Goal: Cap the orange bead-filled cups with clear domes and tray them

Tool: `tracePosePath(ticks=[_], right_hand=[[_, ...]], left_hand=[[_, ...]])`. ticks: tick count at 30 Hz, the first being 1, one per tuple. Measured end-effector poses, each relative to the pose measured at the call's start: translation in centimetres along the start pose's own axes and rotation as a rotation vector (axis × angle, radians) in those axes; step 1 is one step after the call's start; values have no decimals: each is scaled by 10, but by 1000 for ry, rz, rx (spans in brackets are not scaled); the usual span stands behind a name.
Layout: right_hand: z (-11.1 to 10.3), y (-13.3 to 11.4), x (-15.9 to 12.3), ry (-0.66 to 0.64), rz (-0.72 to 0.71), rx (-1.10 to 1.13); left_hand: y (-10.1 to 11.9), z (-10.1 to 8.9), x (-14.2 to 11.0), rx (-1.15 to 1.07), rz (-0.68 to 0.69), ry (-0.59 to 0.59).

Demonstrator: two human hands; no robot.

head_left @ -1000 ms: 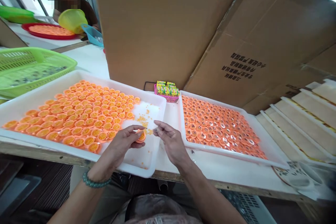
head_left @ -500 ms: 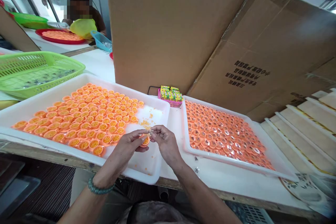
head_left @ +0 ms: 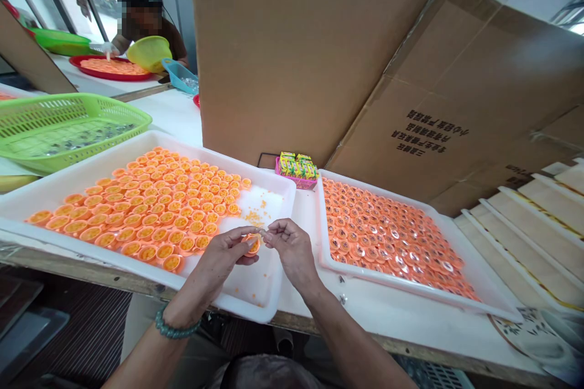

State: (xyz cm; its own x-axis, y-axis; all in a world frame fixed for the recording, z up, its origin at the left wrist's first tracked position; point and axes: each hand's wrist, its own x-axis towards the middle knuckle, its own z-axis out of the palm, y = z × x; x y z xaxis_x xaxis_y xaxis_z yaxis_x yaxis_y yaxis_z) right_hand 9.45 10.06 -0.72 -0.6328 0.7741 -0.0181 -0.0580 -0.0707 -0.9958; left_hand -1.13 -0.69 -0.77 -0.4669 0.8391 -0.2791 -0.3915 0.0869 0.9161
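My left hand [head_left: 228, 249] is closed on a small round orange cup [head_left: 252, 245] with yellow bits inside, above the right end of a white tray [head_left: 114, 268]. Fingertips of my right hand [head_left: 289, 249] are pinched close to the cup's rim, meeting my left fingertips; what they hold is too small to name. Rows of similar orange cups [head_left: 150, 203] with yellow bits fill much of that tray. Loose yellow crumbs [head_left: 255, 216] lie on its bare right part. To the right, a second white tray [head_left: 326, 249] holds many orange pieces with shiny, dark-marked tops [head_left: 387, 231].
Tall cardboard sheets [head_left: 292, 55] stand behind the trays, with a pink basket [head_left: 301, 182] of small yellow-green packets before them. At left is a green basket [head_left: 132, 110] with shiny pieces. Stacked trays [head_left: 515, 243] stand at right. Another person [head_left: 168, 36] works beyond a red tray [head_left: 114, 76].
My hands stay at nearly the same spot, still meeting at the cup. The other person's gloved hand has reached over the red tray. The whole view has shifted slightly.
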Motion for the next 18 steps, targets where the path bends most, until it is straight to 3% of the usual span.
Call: tracePosePath(ticks=[6,12,18], right_hand=[[2,-3,4,-71,-55,-87],[-4,-7,4,-250,-252,-450],[-8,0,1,-193,-147,-278]], left_hand=[[0,-1,1,27,-12,25],[3,2,-1,11,33,18],[0,0,1,8,-6,58]])
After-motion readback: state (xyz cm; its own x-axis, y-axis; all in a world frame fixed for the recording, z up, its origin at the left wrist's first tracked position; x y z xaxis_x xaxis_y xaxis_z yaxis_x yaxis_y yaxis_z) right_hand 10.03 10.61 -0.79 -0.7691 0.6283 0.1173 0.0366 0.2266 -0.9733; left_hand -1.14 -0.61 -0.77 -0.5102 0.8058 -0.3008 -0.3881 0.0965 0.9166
